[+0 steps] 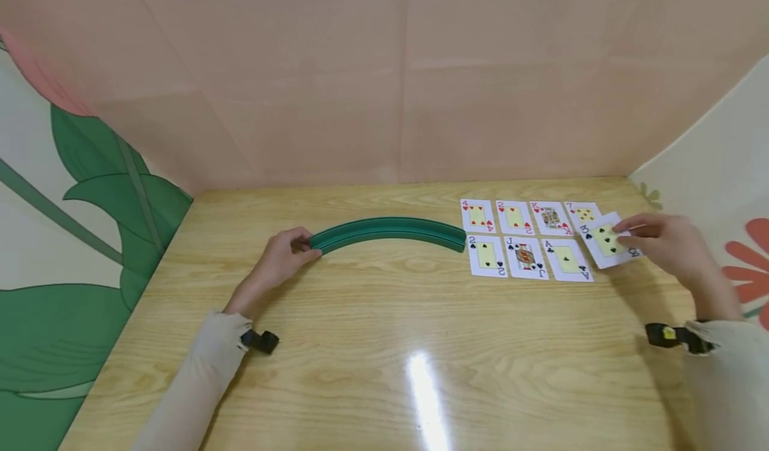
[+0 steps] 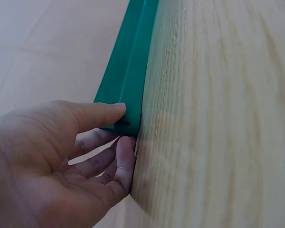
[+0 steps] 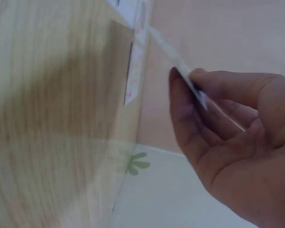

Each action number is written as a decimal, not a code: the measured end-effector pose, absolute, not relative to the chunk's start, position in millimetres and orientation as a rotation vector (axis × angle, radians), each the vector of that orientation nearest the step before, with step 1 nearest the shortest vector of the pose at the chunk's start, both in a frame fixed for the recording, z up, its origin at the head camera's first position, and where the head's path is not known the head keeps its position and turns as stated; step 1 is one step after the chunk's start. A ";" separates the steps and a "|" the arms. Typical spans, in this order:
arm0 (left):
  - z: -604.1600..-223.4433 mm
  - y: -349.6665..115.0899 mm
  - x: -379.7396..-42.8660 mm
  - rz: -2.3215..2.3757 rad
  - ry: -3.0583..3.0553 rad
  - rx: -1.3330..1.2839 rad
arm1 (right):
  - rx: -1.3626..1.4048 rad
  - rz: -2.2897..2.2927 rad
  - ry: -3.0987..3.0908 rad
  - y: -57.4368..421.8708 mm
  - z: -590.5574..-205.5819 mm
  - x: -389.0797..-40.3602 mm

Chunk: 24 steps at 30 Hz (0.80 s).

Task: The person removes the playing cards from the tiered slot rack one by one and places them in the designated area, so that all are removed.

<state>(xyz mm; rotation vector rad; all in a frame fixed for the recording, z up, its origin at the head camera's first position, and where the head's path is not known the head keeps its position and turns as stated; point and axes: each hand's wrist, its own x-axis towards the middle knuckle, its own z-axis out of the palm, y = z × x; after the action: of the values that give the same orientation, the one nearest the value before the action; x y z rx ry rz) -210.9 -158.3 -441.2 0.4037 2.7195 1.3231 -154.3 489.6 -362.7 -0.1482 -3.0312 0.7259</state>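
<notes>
My left hand [image 1: 278,262] holds the left end of a green curved card holder [image 1: 387,227], an arc with a groove along it. In the left wrist view the thumb lies on the top of this end, with the other fingers curled below it. On the right, my right hand [image 1: 675,244] pinches a black-suited playing card [image 1: 605,239] between thumb and fingers. Tilted, this card overlaps the corner of a red seven [image 1: 583,209] in the head view. The right wrist view shows the held card [image 3: 185,71] nearly edge-on.
Face-up cards lie in two rows beside the holder's right end. The back row includes a four of hearts [image 1: 476,217] and a king [image 1: 549,218]; the front row has a two of spades [image 1: 487,256], a jack [image 1: 527,258] and an ace [image 1: 567,260]. Walls border the wooden table [image 1: 360,344].
</notes>
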 end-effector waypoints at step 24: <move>-436.3 -157.9 -207.3 1.338 2.696 0.414 | -0.115 0.561 -3.439 499.7 -369.8 -155.6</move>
<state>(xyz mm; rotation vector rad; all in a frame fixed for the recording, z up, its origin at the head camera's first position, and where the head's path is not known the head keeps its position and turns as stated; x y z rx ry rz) -207.3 -157.9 -436.3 0.4136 2.6956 1.3376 -155.6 499.7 -369.8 -0.1149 -3.4393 0.5609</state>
